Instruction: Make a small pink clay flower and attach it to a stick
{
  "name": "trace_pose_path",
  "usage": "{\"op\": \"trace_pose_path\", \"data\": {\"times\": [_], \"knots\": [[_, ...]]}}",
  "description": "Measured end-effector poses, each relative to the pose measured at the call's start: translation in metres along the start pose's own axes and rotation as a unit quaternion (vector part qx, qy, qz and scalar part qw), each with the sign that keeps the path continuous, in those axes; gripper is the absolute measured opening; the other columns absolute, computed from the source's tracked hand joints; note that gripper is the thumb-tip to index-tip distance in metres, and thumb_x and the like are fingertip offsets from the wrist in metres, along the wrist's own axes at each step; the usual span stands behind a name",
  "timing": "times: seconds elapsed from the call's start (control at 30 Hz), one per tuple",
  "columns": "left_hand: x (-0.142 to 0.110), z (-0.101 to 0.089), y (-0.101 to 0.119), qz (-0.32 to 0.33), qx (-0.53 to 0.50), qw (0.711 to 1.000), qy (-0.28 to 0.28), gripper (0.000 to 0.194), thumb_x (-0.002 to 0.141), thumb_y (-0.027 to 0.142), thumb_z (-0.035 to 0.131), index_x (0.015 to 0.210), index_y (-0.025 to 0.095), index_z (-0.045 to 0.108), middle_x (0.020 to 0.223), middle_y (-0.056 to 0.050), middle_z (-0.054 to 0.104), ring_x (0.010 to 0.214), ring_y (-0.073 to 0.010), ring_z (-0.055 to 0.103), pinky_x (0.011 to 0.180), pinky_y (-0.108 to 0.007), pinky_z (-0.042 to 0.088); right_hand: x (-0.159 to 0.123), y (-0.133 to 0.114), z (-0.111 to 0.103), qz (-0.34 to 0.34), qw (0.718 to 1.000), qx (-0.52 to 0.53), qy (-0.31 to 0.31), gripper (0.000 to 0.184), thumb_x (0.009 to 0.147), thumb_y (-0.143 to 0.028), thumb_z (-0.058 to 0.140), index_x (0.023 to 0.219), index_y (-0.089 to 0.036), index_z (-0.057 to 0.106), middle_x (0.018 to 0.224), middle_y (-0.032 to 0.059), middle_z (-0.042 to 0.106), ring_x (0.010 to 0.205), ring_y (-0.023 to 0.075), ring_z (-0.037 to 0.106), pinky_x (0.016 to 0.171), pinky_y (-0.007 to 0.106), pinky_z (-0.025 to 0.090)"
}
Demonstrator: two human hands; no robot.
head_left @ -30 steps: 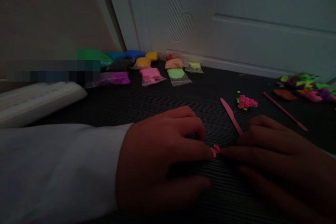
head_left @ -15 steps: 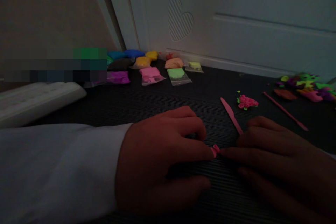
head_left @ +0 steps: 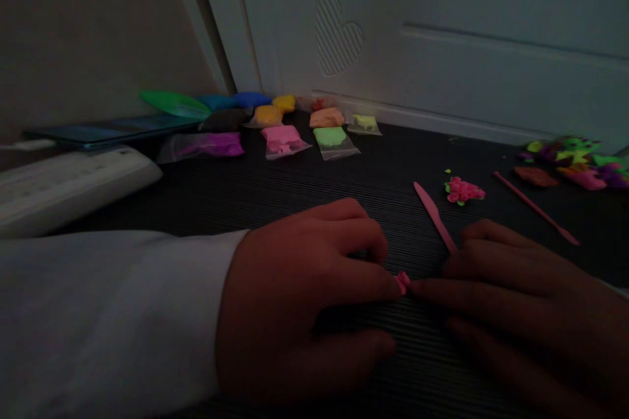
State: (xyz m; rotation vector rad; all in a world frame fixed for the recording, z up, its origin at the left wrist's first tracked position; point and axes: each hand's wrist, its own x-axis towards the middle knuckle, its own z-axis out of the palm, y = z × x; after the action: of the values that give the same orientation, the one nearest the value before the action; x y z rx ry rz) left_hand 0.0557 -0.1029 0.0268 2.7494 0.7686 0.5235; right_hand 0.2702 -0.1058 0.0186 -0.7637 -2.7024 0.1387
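Observation:
The light is dim. A tiny pink clay piece point(head_left: 403, 282) lies on the dark ribbed mat point(head_left: 295, 190), pinched between fingertips of both hands. My left hand point(head_left: 304, 294), in a white sleeve, rests on the mat with its fingers curled and a fingertip pressed to the clay's left side. My right hand point(head_left: 521, 301) lies low on the mat, its forefinger stretched to touch the clay's right side. A pink plastic knife point(head_left: 434, 216) lies just beyond my right hand, its near end hidden behind the fingers.
A small pink clay flower cluster point(head_left: 463, 190) and a thin pink stick tool point(head_left: 535, 208) lie further back. Several bags of coloured clay point(head_left: 285, 139) sit by the white door point(head_left: 442, 26). Bright clay shapes point(head_left: 574, 160) lie far right. A white keyboard-like object point(head_left: 63, 183) is at the left.
Both hands stay almost still. My right forefinger has pressed a little closer to the pink piece, which looks slightly more squeezed.

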Motion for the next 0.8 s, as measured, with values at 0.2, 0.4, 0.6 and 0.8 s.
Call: {"op": "trace_pose_path", "data": {"times": [0.2, 0.4, 0.6, 0.8], "knots": [[-0.0006, -0.0001, -0.0010, 0.005, 0.001, 1.000, 0.001, 0.016, 0.064, 0.029, 0.056, 0.073, 0.016, 0.059, 0.079, -0.004, 0.051, 0.070, -0.0148, 0.042, 0.066, -0.030, 0.035, -0.0007, -0.0010, 0.0001, 0.007, 1.000, -0.009, -0.018, 0.032, 0.074, -0.018, 0.044, 0.104, -0.026, 0.049, 0.077, 0.0001, 0.053, 0.066, 0.0128, 0.047, 0.062, 0.031, 0.032], [-0.0005, 0.0009, -0.0005, 0.005, 0.002, 1.000, 0.005, 0.016, 0.064, 0.029, 0.055, 0.073, 0.016, 0.059, 0.079, -0.004, 0.051, 0.070, -0.0152, 0.042, 0.065, -0.030, 0.035, 0.0003, -0.0021, -0.0003, 0.008, 1.000, 0.003, -0.023, 0.033, 0.073, -0.017, 0.045, 0.105, -0.026, 0.049, 0.075, 0.0002, 0.052, 0.065, 0.0125, 0.045, 0.060, 0.030, 0.032], [-0.0005, 0.0004, -0.0004, 0.006, -0.001, 1.000, 0.002, 0.017, 0.064, 0.028, 0.056, 0.076, 0.016, 0.059, 0.080, -0.004, 0.051, 0.071, -0.0151, 0.042, 0.067, -0.031, 0.035, 0.0002, -0.0019, 0.0010, 0.015, 0.999, -0.007, -0.028, 0.034, 0.074, -0.018, 0.045, 0.106, -0.028, 0.048, 0.073, 0.0001, 0.051, 0.063, 0.0123, 0.044, 0.059, 0.030, 0.031], [-0.0006, 0.0006, -0.0004, 0.007, 0.006, 1.000, 0.004, 0.016, 0.065, 0.028, 0.055, 0.074, 0.016, 0.059, 0.079, -0.004, 0.051, 0.070, -0.0147, 0.042, 0.065, -0.030, 0.035, -0.0001, -0.0012, 0.0009, 0.003, 0.999, -0.011, -0.032, 0.037, 0.074, -0.017, 0.045, 0.109, -0.028, 0.045, 0.072, -0.0002, 0.050, 0.062, 0.0117, 0.043, 0.058, 0.029, 0.031]]}}
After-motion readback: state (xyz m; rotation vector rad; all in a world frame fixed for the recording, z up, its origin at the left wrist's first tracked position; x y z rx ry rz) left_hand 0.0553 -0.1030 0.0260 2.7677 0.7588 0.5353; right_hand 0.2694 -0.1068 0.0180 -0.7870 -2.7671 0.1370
